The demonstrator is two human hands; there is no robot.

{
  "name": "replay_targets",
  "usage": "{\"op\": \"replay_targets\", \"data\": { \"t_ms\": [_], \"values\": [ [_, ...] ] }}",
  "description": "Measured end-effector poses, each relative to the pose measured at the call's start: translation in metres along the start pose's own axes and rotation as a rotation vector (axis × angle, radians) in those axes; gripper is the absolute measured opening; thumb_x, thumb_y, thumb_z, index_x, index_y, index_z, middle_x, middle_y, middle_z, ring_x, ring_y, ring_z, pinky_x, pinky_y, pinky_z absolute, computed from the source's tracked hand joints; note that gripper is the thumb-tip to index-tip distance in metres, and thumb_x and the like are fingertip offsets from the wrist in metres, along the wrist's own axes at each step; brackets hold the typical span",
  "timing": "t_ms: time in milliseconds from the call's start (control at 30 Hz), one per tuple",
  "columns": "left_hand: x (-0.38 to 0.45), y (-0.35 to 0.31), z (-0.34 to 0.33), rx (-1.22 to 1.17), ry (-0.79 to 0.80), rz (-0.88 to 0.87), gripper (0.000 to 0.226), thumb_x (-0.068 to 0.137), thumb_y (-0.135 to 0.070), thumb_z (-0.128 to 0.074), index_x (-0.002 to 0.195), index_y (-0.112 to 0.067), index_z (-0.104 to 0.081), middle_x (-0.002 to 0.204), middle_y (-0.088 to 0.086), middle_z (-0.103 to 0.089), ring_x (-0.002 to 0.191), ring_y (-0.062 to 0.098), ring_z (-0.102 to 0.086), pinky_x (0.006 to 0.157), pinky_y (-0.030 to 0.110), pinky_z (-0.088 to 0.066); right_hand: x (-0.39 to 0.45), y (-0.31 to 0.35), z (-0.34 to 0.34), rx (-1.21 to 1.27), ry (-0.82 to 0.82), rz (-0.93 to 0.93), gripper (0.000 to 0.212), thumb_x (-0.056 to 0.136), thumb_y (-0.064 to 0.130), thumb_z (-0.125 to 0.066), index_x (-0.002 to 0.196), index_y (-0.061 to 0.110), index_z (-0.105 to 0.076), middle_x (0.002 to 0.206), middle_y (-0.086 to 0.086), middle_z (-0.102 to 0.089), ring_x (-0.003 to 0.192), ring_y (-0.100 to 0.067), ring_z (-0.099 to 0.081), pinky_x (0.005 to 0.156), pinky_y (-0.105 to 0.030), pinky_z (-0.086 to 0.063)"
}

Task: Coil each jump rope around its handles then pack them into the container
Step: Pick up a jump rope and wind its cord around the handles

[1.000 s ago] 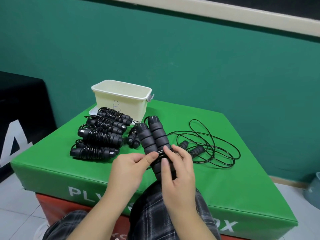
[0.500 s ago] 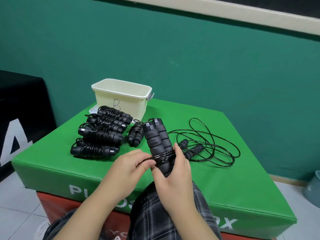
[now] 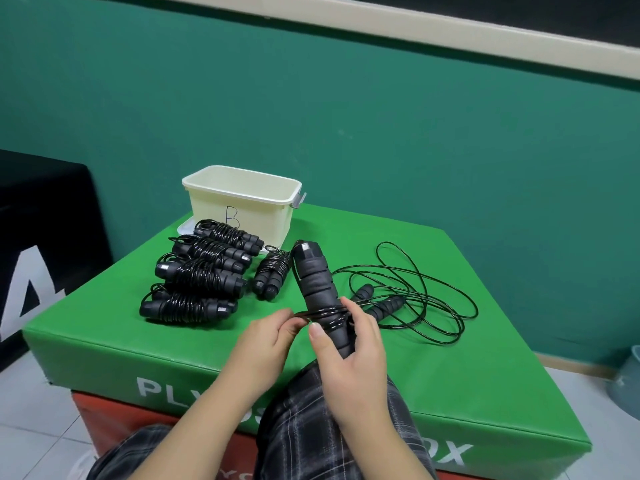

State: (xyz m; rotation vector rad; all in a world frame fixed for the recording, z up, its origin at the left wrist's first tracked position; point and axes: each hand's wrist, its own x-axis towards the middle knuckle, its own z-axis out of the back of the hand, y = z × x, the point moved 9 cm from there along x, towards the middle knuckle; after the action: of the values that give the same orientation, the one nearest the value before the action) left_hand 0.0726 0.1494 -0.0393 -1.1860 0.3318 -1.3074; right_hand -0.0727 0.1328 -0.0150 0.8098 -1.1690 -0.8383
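My right hand (image 3: 349,348) grips a pair of black foam jump rope handles (image 3: 313,282), held upright and tilted left over the green box. A few turns of thin black cord (image 3: 323,315) wrap their lower part. My left hand (image 3: 270,336) pinches that cord just left of the handles. Several coiled jump ropes (image 3: 201,275) lie in a stack at the left, with one more coiled bundle (image 3: 272,277) beside them. A loose jump rope (image 3: 408,292) lies spread at the right. The cream container (image 3: 242,202), marked B, stands at the back left.
The green plyo box (image 3: 433,372) carries everything. A black box with white lettering (image 3: 41,258) stands at the left. A grey bin (image 3: 628,379) sits on the tiled floor at the far right. My plaid-clad knee (image 3: 311,427) is below the hands.
The handles have turned from side by side to one behind the other and stand more upright. My left hand has drawn the cord around them, adding wraps near my right thumb.
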Motion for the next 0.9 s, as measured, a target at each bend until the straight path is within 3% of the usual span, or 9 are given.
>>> {"op": "replay_targets", "data": {
  "t_ms": [67,167,267,333,500,633,767,833,900],
  "values": [
    [0.000,-0.001,-0.010,-0.200,0.049,0.022,0.056,0.075,-0.062,-0.037,0.074,-0.009,-0.052,0.059,-0.010,-0.058,0.053,0.007,-0.048,0.056,0.031,-0.040,-0.001,-0.004,-0.002,0.096,0.025,-0.025,0.054,0.067,0.059,-0.059,0.115,0.034,-0.055,0.107,0.009,-0.064,0.101,-0.008,-0.062,0.090,-0.031,-0.049],
    [-0.001,0.000,-0.019,-0.406,0.076,0.076,0.057,0.077,-0.055,-0.048,0.084,0.001,-0.049,0.059,-0.006,-0.059,0.051,0.009,-0.050,0.052,0.025,-0.042,-0.001,-0.001,0.000,0.230,0.046,-0.027,0.043,0.069,0.051,-0.062,0.107,0.031,-0.056,0.097,0.014,-0.068,0.080,-0.006,-0.066,0.076,-0.033,-0.055],
    [0.000,-0.005,-0.021,-0.508,0.080,0.092,0.029,0.083,-0.038,-0.049,0.095,-0.012,-0.050,0.053,-0.001,-0.054,0.048,0.011,-0.050,0.047,0.026,-0.034,0.001,0.000,0.004,0.331,0.022,-0.039,0.039,0.072,0.044,-0.063,0.106,0.026,-0.055,0.095,0.016,-0.068,0.076,-0.005,-0.064,0.071,-0.035,-0.056],
    [0.000,-0.009,-0.020,-0.484,0.094,0.058,0.027,0.085,-0.040,-0.049,0.104,-0.025,-0.060,0.052,-0.001,-0.047,0.047,0.009,-0.042,0.048,0.023,-0.030,0.002,-0.003,0.005,0.351,0.015,-0.055,0.044,0.070,0.049,-0.061,0.107,0.025,-0.055,0.095,0.014,-0.068,0.080,-0.006,-0.064,0.074,-0.037,-0.055],
    [0.001,-0.011,-0.007,-0.401,0.074,0.046,0.025,0.083,-0.039,-0.048,0.088,-0.044,-0.072,0.042,-0.006,-0.038,0.047,0.006,-0.033,0.049,0.022,-0.026,0.001,-0.008,0.003,0.263,0.023,-0.075,0.038,0.075,0.053,-0.057,0.107,0.033,-0.056,0.096,0.019,-0.069,0.087,-0.003,-0.065,0.078,-0.026,-0.049],
    [0.001,-0.012,0.003,-0.349,0.054,0.036,0.034,0.076,-0.051,-0.056,0.067,-0.020,-0.067,0.042,-0.005,-0.040,0.049,0.011,-0.033,0.053,0.027,-0.026,0.003,-0.001,0.011,0.187,-0.056,-0.018,0.025,0.091,0.037,-0.057,0.115,0.045,-0.057,0.113,0.023,-0.066,0.111,0.005,-0.057,0.093,-0.017,-0.044],
    [-0.003,-0.010,0.007,-0.248,0.065,0.040,0.054,0.068,-0.061,-0.056,0.052,-0.009,-0.053,0.045,0.000,-0.042,0.049,0.015,-0.037,0.052,0.028,-0.029,0.005,0.011,0.026,0.093,-0.175,0.072,0.028,0.094,0.017,-0.056,0.104,0.042,-0.062,0.110,0.022,-0.061,0.107,0.010,-0.054,0.087,-0.003,-0.036],
    [-0.005,-0.011,0.009,-0.271,0.038,0.062,0.038,0.066,-0.056,-0.063,0.064,-0.018,-0.067,0.049,-0.002,-0.051,0.050,0.012,-0.043,0.054,0.026,-0.036,0.006,0.009,0.025,0.028,-0.182,0.078,0.028,0.095,0.016,-0.056,0.102,0.042,-0.062,0.108,0.022,-0.061,0.106,0.010,-0.053,0.088,-0.003,-0.036],
    [-0.004,-0.013,0.013,-0.346,-0.009,0.096,0.009,0.075,-0.033,-0.074,0.075,-0.025,-0.069,0.055,-0.006,-0.060,0.053,0.005,-0.051,0.059,0.017,-0.043,0.009,0.005,0.021,-0.058,-0.146,0.047,0.029,0.097,0.015,-0.051,0.109,0.041,-0.059,0.112,0.023,-0.056,0.108,0.012,-0.050,0.095,-0.007,-0.036]
  ]
}}
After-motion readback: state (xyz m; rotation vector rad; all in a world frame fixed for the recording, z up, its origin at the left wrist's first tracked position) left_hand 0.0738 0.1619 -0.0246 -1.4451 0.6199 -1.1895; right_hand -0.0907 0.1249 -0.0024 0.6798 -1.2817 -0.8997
